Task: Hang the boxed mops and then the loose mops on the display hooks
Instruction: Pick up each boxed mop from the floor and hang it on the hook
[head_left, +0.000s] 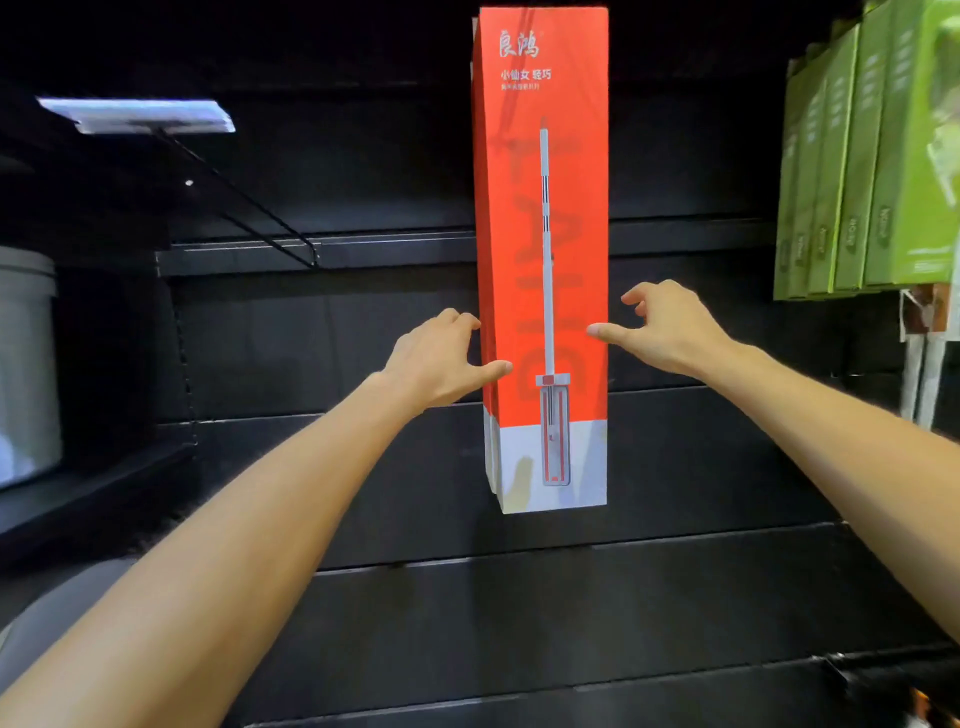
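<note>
A tall red and white mop box (571, 208) hangs upright in the middle of the black display wall, with more red boxes right behind it. My left hand (441, 364) is at the box's left edge, its thumb tip touching the front face and its fingers against the side. My right hand (670, 332) is at the right edge. Its thumb reaches over the front face, while its loosely bent fingers hover just off the side. Neither hand grips the box. The top of the box and its hook are out of view.
An empty display hook (244, 208) with a white price tag (135, 115) sticks out at upper left. Several green boxes (857, 156) hang at the right, with white items (922, 374) below them. A white bucket (26, 364) stands at far left.
</note>
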